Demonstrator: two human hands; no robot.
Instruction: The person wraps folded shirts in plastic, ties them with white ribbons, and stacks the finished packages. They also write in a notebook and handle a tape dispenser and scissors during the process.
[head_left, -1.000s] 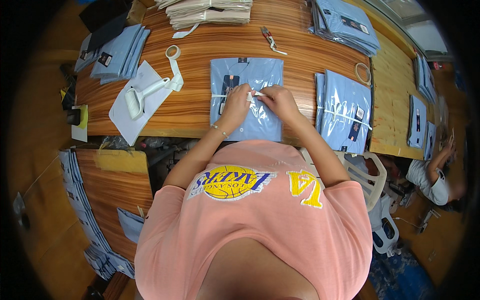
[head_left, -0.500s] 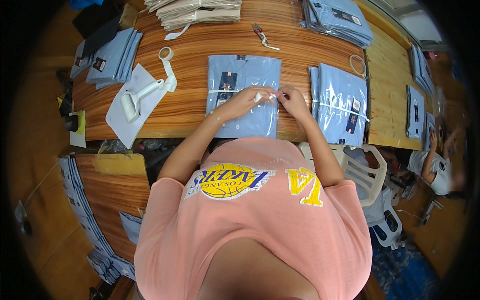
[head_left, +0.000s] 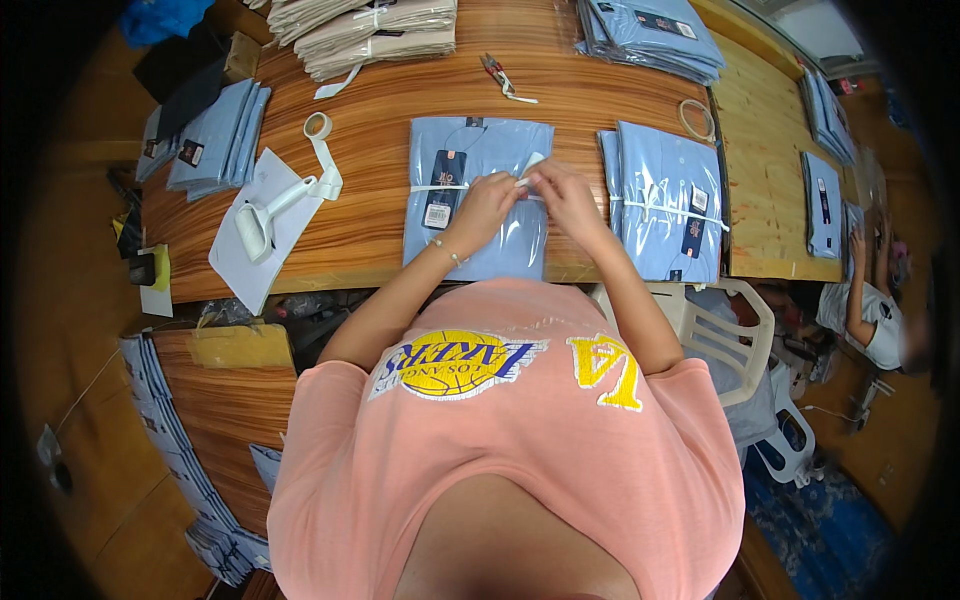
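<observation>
Before me on the wooden table [head_left: 370,235] lies a folded blue shirt bundle [head_left: 508,252] in clear plastic, with a dark hang tag [head_left: 446,172] on it. A white strip [head_left: 428,188] runs across the bundle. My left hand [head_left: 487,208] rests over its middle, fingers closed on the strip. Close by, my right hand [head_left: 566,200] pinches the strip near its loose end, which sticks up between the hands; its fingertips are slightly blurred. To the right sits another blue shirt bundle [head_left: 655,165], tied round with a white strip.
A tape roll [head_left: 317,125] and white-handled roller [head_left: 256,228] lie left, the roller on white paper [head_left: 225,262]. Red-handled snippers [head_left: 497,75] lie beyond the bundle. Beige packs [head_left: 385,35] and blue packs [head_left: 655,40] stand at the back. Another person [head_left: 870,325] is far right.
My right hand has moved left and over the bundle, up against my left hand. The strip's loose end now points up between them. The whole view has shifted slightly.
</observation>
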